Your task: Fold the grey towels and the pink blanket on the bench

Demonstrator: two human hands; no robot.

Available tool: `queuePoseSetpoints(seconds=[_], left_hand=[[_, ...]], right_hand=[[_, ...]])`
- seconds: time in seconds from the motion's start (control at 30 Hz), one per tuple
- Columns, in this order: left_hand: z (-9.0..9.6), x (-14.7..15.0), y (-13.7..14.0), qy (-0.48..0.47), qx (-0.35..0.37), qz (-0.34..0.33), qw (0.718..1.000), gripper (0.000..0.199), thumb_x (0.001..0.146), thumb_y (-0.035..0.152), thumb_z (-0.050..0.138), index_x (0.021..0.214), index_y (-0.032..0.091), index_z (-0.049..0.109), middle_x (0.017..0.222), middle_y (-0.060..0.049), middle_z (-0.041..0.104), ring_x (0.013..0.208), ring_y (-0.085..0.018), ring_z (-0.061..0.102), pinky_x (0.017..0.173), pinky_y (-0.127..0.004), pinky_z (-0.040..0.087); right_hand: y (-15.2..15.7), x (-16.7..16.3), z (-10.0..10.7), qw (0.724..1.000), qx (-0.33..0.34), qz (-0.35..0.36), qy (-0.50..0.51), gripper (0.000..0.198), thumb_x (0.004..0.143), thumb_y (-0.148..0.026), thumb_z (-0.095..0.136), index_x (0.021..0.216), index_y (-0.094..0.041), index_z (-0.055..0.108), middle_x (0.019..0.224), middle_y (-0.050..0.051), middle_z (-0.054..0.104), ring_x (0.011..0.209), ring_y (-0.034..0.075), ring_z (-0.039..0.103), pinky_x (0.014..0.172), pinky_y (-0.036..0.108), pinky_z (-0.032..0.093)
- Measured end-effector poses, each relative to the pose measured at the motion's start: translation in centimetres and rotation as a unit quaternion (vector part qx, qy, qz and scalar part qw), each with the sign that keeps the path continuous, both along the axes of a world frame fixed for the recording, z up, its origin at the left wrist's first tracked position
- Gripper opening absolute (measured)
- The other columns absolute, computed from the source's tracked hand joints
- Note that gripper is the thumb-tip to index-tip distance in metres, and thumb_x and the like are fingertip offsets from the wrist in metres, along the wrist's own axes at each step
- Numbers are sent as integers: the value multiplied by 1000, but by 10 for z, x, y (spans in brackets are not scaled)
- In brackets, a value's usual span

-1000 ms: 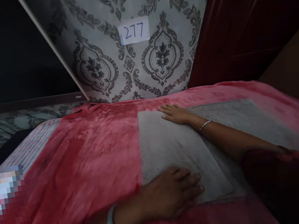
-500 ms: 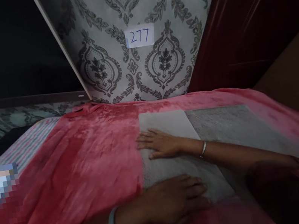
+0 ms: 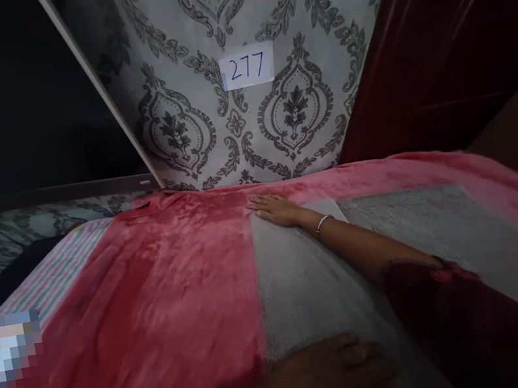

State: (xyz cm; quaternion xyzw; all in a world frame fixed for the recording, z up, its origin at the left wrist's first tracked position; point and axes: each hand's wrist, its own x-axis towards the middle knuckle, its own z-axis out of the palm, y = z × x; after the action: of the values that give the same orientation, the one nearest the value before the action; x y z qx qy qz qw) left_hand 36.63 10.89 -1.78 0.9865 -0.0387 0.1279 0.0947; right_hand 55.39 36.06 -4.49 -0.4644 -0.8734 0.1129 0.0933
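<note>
A grey cloth (image 3: 299, 286), fuzzy like a towel, lies spread over a red blanket (image 3: 195, 284), with a paler strip folded over along its left side. Flat on the far left corner of that strip rests my right hand (image 3: 274, 210), its fingers stretched out. My left hand (image 3: 328, 371) lies low in the view over the near part of the strip. Its fingers are extended and dim, and it grips nothing that I can see. The forearm and dark red sleeve of my right arm cross the cloth and hide part of its middle.
Behind the blanket rises a patterned wall with a paper marked 277 (image 3: 247, 66). A dark screen (image 3: 20, 101) stands at the left and a glossy dark red panel (image 3: 432, 39) at the right. Striped fabric (image 3: 61, 260) shows along the left edge.
My right hand has slid away from me to the cloth's far edge. My left hand has drawn nearer to the bottom of the view. The camera view has shifted slightly.
</note>
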Motion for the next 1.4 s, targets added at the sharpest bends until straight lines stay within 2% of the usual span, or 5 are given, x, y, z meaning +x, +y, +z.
queuePoseSetpoints(seconds=[0.47,0.73,0.87,1.1,1.4], left_hand=[[-21,5,1,-116,-33,58,991,31,97,22,43,120,17,64,110,-15,70,107,-25,64,93,-43,54],[-18,6,-2,-105,33,49,993,34,96,23,50,128,17,62,131,-17,67,125,-28,60,102,-47,53],[-12,-5,4,-168,35,73,982,41,98,20,47,139,18,54,142,-18,61,133,-26,57,104,-45,53],[17,33,71,2,-33,135,990,56,106,40,33,158,21,35,160,-15,44,150,-25,37,122,-51,34],[5,120,168,204,13,258,944,67,101,56,32,162,28,25,171,-9,16,158,-33,12,123,-63,15]], right_hand=[[-173,44,24,998,16,36,-58,66,105,-62,36,163,-31,26,170,7,15,156,32,11,123,62,11],[-143,86,28,972,22,-218,-81,58,107,-48,35,160,-26,35,167,13,24,154,37,19,120,67,19],[-191,68,37,983,68,-167,-48,58,106,-45,41,159,-23,38,167,15,23,155,35,14,122,64,15],[-310,54,20,999,14,25,30,67,103,-57,49,161,-29,32,168,10,22,157,29,7,125,60,7],[-332,54,5,998,33,-17,46,65,104,-54,49,161,-29,32,169,5,20,157,25,8,127,53,6]])
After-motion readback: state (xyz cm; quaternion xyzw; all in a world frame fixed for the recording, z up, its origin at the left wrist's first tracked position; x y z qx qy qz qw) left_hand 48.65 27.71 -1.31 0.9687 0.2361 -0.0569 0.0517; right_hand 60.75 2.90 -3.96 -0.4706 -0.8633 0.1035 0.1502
